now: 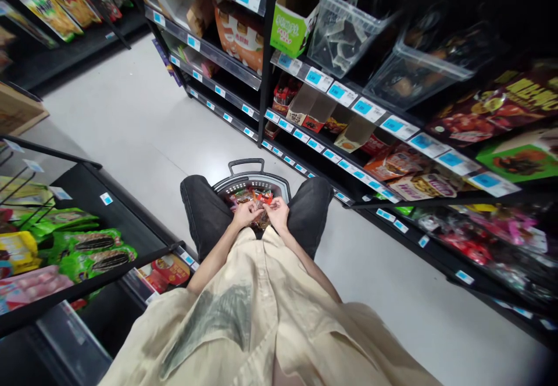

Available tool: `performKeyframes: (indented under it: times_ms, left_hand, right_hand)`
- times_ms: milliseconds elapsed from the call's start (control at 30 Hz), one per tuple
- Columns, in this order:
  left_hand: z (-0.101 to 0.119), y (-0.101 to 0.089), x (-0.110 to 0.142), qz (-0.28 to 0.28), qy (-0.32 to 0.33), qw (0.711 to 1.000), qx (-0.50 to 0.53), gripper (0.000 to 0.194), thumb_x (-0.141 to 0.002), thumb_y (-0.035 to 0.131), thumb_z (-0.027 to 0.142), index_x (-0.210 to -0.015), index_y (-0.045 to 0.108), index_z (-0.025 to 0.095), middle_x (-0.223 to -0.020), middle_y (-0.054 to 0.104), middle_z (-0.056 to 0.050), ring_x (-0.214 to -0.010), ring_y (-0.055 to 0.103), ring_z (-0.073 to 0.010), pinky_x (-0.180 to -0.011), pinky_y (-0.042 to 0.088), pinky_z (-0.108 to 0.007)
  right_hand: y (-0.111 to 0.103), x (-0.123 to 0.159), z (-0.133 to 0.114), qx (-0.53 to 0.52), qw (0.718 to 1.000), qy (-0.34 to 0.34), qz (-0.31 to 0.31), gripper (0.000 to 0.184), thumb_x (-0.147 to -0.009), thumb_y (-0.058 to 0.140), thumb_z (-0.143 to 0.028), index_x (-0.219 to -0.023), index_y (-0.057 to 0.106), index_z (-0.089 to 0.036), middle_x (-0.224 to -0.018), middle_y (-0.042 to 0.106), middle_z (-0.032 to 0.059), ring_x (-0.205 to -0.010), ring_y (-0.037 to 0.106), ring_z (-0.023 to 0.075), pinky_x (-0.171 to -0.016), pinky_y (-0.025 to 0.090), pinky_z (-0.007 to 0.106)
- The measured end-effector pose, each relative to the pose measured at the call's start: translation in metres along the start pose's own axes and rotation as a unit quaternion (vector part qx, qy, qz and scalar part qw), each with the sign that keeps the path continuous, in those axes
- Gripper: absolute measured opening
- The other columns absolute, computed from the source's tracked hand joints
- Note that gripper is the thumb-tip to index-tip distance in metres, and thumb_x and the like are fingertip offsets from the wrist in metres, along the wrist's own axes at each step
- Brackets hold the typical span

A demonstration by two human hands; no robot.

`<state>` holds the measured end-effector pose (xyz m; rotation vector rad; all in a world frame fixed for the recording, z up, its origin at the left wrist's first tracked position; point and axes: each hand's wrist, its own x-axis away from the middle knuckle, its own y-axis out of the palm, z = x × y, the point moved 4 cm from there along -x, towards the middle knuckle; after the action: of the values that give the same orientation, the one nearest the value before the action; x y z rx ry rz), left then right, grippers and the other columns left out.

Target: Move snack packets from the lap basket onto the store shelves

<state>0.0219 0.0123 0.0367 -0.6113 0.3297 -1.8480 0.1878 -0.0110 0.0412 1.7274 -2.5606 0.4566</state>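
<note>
Between my knees stands a dark shopping basket (274,178) with a raised handle (246,161). Small wrapped packets (244,195) in mixed colours lie inside it. Over the basket, my left hand (246,214) and my right hand (278,213) are close together with fingers pinched. Both hold a small red and clear packet (264,199) between their fingertips. Its print is too small to read, and the fingers cover part of it.
Shelves with price tags (341,93) rise ahead and right, carrying clear plastic bins (344,25), a green box (288,28) and snack bags (505,104). On the left, a low shelf holds green snack bags (93,252). Grey floor (117,113) runs between the shelves.
</note>
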Motion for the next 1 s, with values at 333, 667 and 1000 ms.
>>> performKeyframes:
  times_ms: [333, 667, 1000]
  left_hand:
    - [0.014, -0.023, 0.008, -0.015, 0.034, 0.981, -0.189, 0.031, -0.089, 0.06, 0.053, -0.08, 0.065, 0.023, -0.074, 0.071, -0.005, -0.07, 0.066, -0.0213, -0.061, 0.033, -0.027]
    - [0.034, -0.089, -0.004, 0.02, 0.063, 0.977, -0.203, 0.026, -0.095, 0.049, 0.041, -0.091, 0.071, 0.026, -0.091, 0.073, -0.006, -0.085, 0.067, -0.023, -0.077, 0.047, -0.031]
    - [-0.002, -0.152, 0.005, 0.274, -0.168, 0.857, -0.404, 0.065, -0.085, 0.061, 0.035, -0.145, 0.05, 0.015, -0.161, 0.027, -0.023, -0.147, 0.019, -0.0497, -0.109, 0.025, -0.072]
  right_hand:
    - [0.004, -0.006, -0.017, -0.111, 0.981, 0.009, -0.16, 0.056, -0.066, 0.081, -0.034, -0.114, 0.053, -0.024, -0.078, 0.071, -0.0009, -0.077, 0.073, 0.0216, -0.075, 0.06, 0.035]
    - [0.002, -0.055, -0.091, 0.108, 0.954, -0.161, -0.23, 0.014, -0.072, 0.074, -0.024, -0.086, 0.075, -0.027, -0.086, 0.073, 0.0023, -0.079, 0.069, 0.0237, -0.078, 0.057, 0.039]
    - [-0.014, -0.134, -0.147, 0.174, 0.938, -0.241, -0.179, 0.012, -0.078, 0.062, -0.024, -0.087, 0.068, -0.027, -0.074, 0.07, -0.0016, -0.064, 0.063, 0.0204, -0.065, 0.05, 0.031]
